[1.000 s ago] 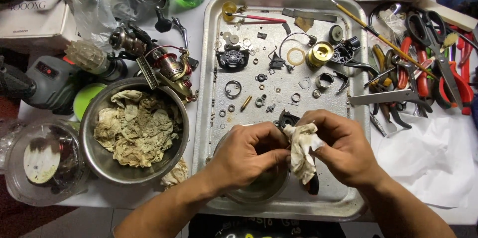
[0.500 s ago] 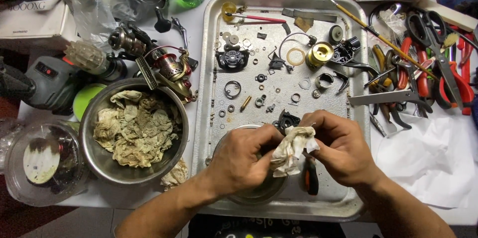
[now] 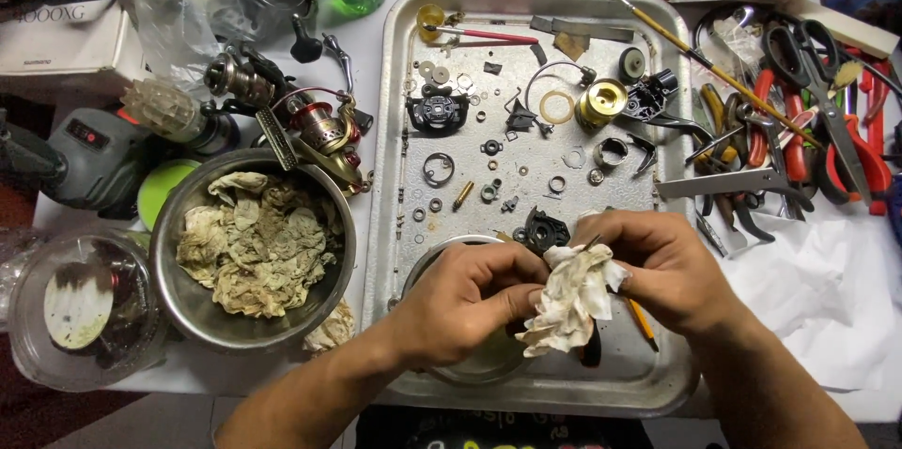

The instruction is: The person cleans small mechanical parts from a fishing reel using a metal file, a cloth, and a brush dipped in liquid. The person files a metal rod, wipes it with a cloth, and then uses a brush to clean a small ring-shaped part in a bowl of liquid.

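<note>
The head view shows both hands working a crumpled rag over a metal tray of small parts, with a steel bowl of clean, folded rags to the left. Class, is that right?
Not quite. In the head view the rags in the steel bowl are dirty and crumpled, not clean and folded. The rest holds: the left hand and right hand work a crumpled rag over the metal tray of small parts.

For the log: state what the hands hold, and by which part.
Both hands, left hand and right hand, pinch a crumpled stained rag at its top; anything wrapped inside cannot be told.

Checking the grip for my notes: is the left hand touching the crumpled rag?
Touching. The head view shows the left hand with its fingers pressed into the crumpled rag, which the right hand also clasps.
</note>
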